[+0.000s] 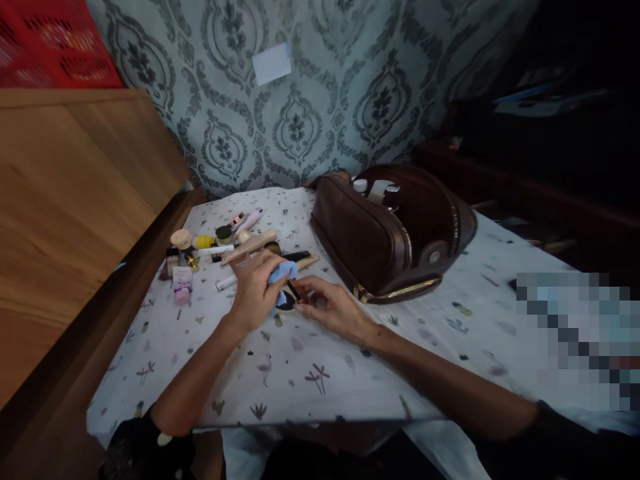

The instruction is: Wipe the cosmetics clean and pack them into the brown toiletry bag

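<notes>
My left hand [255, 290] is closed on a crumpled light blue cloth [284, 270], with part of it hanging below the fingers. Just to the right, my right hand [337, 308] pinches a small dark compact [287, 302] with a pale rim. The cloth is against or very close to the compact; the fingers partly hide both. Behind my left hand lie a pinkish-brown tube [241, 262], a long beige tube [257, 244] and a dark slim item [296, 256]. A white stick [226, 283] pokes out beside my left wrist.
A brown zip bag [360, 227] stands open at right, with bottles [391, 197] inside. Several cosmetics, among them a pink-and-white tube [183, 285] and a dark-lidded jar [223, 233], lie at left on the patterned tablecloth [320, 380]. A wooden panel [75, 200] borders the left.
</notes>
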### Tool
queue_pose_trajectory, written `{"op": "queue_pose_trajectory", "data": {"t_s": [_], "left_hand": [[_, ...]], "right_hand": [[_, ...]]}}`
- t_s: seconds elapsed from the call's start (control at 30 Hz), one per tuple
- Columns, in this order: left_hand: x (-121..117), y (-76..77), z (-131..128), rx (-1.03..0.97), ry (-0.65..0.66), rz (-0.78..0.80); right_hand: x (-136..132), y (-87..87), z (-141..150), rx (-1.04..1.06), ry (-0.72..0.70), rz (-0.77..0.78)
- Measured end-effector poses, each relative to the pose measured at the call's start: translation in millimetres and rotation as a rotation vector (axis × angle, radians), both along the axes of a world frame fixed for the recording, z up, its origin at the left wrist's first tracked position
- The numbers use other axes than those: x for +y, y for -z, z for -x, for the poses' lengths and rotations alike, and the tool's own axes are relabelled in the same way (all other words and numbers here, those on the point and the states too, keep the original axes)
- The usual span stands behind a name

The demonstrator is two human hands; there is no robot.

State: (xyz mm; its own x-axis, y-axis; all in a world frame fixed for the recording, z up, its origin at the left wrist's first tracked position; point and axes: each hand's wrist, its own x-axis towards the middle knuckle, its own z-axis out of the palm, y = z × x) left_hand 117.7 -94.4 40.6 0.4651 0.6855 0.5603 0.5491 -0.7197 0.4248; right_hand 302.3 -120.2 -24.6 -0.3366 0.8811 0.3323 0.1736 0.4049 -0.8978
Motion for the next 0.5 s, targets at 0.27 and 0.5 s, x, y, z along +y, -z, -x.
{"op": "queue_pose_trajectory", "data": {"t_s": [0.27,0.5], "left_hand": [[2.6,9.5,-4.1,0.079,0.098,-0.076],[18.3,16.4,31.6,-0.017,0.023,0.068]], "right_hand": [[0.6,-1.7,1.6,-0.033,0.014,0.030],[3.6,-4.2,-0.2,0.062,-0.028,0.105]]}}
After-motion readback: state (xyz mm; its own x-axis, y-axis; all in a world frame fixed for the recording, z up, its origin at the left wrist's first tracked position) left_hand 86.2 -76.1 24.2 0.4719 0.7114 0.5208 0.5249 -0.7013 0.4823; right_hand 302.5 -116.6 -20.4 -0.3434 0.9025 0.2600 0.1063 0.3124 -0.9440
